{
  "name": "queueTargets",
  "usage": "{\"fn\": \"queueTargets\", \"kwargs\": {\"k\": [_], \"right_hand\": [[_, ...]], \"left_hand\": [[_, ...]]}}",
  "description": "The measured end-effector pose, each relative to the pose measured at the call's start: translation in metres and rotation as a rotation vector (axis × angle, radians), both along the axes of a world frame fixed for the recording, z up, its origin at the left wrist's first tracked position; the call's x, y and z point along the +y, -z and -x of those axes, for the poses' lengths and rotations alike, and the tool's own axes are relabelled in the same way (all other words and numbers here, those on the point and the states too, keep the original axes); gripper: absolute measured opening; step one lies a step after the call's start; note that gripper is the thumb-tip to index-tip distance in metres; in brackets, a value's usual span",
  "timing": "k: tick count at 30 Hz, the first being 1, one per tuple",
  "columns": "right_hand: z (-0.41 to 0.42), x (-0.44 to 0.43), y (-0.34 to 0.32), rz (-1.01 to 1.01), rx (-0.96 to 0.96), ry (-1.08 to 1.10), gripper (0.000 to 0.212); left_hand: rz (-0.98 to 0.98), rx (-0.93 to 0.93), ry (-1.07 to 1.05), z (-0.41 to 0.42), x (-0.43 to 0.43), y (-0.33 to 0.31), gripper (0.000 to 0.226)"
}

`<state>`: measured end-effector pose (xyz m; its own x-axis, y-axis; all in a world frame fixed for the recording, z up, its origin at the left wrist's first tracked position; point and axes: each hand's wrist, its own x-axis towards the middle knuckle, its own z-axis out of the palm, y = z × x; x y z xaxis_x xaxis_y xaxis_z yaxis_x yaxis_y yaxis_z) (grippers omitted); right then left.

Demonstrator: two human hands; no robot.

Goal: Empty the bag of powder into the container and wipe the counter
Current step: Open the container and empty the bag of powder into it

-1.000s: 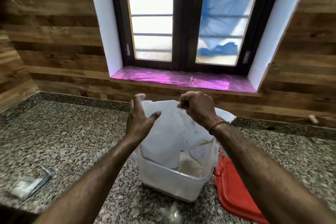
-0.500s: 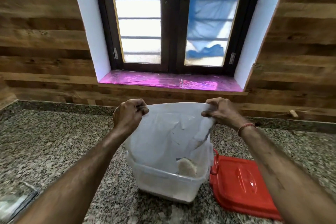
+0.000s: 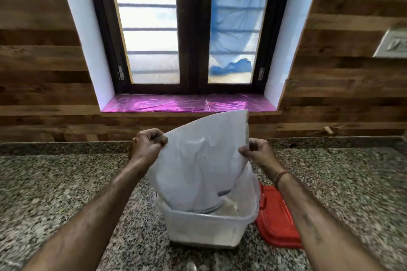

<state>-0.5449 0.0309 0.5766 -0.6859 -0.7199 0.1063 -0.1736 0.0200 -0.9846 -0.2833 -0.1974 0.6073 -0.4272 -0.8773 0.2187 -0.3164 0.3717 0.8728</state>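
Powder — mostly behind bag

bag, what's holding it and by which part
Both hands hold the bag: the left hand grips its left edge, the right hand pinches its right edge, with its mouth hanging down in the container.

Translucent plastic container, matt white bag, speckled polished granite counter, glossy red plastic lid

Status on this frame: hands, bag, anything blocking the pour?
Gripping the bag by its raised end: left hand, right hand. Bag upended, mouth down in the container, powder showing inside. Beside it, red lid, not in the way.
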Motion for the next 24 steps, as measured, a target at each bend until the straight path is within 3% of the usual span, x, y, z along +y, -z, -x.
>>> {"fn": "queueTargets", "kwargs": {"k": [2, 5, 9, 13, 16, 19, 21, 24], "right_hand": [[-0.007, 0.001, 0.008, -0.059, 0.097, 0.015, 0.014], [-0.015, 0.006, 0.013, -0.124, 0.065, -0.025, 0.014], [-0.016, 0.016, 0.005, 0.019, -0.038, -0.011, 0.017], [-0.022, 0.019, 0.007, -0.046, 0.035, 0.028, 0.006], [-0.030, 0.024, 0.013, -0.078, 0.008, 0.001, 0.017], [-0.029, 0.023, 0.020, -0.138, 0.094, 0.094, 0.010], [-0.034, 0.024, 0.014, -0.028, 0.074, 0.129, 0.023], [-0.037, 0.029, 0.009, -0.027, -0.128, 0.017, 0.079]], "left_hand": [[0.002, 0.011, 0.009, 0.001, 0.001, 0.001, 0.006], [-0.003, 0.003, -0.010, -0.001, 0.000, 0.003, 0.006], [-0.021, 0.033, -0.005, -0.006, -0.011, 0.006, 0.007], [0.016, 0.057, 0.041, -0.002, -0.009, 0.002, 0.004], [0.042, 0.056, 0.047, 0.001, -0.007, 0.000, 0.005], [0.062, 0.050, 0.056, 0.002, -0.009, -0.002, 0.004], [0.056, 0.058, 0.055, 0.001, -0.011, -0.001, 0.006], [0.029, 0.078, 0.074, -0.004, -0.013, 0.002, 0.009]]}}
